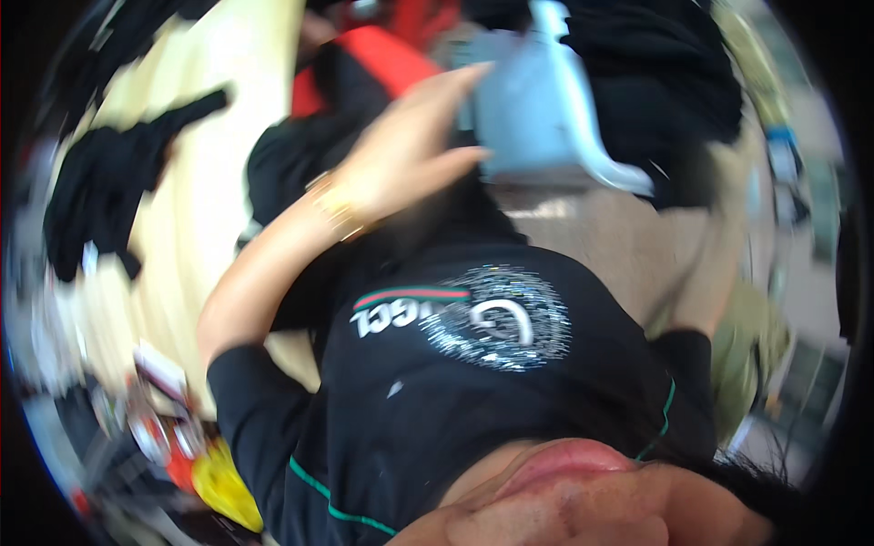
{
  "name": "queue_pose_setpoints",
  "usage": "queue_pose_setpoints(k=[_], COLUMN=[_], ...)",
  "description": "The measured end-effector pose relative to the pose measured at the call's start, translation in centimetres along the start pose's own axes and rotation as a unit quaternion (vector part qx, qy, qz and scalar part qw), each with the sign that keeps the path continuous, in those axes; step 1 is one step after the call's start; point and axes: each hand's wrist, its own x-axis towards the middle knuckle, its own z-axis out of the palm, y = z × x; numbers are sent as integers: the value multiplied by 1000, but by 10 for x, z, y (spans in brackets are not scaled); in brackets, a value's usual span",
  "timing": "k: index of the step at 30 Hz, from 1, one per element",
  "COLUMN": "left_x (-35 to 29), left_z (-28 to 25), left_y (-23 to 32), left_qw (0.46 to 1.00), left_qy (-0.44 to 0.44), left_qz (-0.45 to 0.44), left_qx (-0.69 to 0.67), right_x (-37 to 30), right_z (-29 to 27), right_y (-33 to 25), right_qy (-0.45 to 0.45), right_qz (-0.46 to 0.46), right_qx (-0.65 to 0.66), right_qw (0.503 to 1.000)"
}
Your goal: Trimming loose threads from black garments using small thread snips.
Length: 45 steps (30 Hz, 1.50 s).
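My left hand (414,150) reaches forward above dark cloth (309,150), a gold bracelet at its wrist. Its fingers are stretched out and the thumb stands apart; nothing shows in its grasp. The fingertips come up to the left side of a pale blue, hard-looking object (523,114) with a curved light edge, whose kind I cannot make out. On the right, my right hand (724,173) is smeared by motion beside a large heap of black fabric (660,91). Its fingers cannot be told apart, and whether it grips the fabric is unclear.
A light wooden tabletop (191,246) extends along the left, with a black garment (105,191) lying on it. Something red (387,59) is at the far side. A yellow item (228,487) sits among clutter at the lower left. Olive cloth (751,355) hangs at the right.
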Motion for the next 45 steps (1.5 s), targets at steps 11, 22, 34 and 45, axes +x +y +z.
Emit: queue_pose_setpoints(k=[11,22,34,45], left_x=[-12,-199,-193,-130], left_z=[-24,-84,-107,-52], left_y=[72,65,76,12], left_qw=[932,817,804,918], left_qy=[330,451,354,136], left_qz=[-62,-343,-274,-269], left_qx=[-137,104,391,258], right_x=[100,18,4,-4], right_z=[239,283,320,338], right_y=[-175,-243,-135,-13], right_qy=[-270,-414,-621,-317], right_qz=[-345,-381,-114,145], right_qx=[104,46,294,293], right_qw=[893,826,717,890])
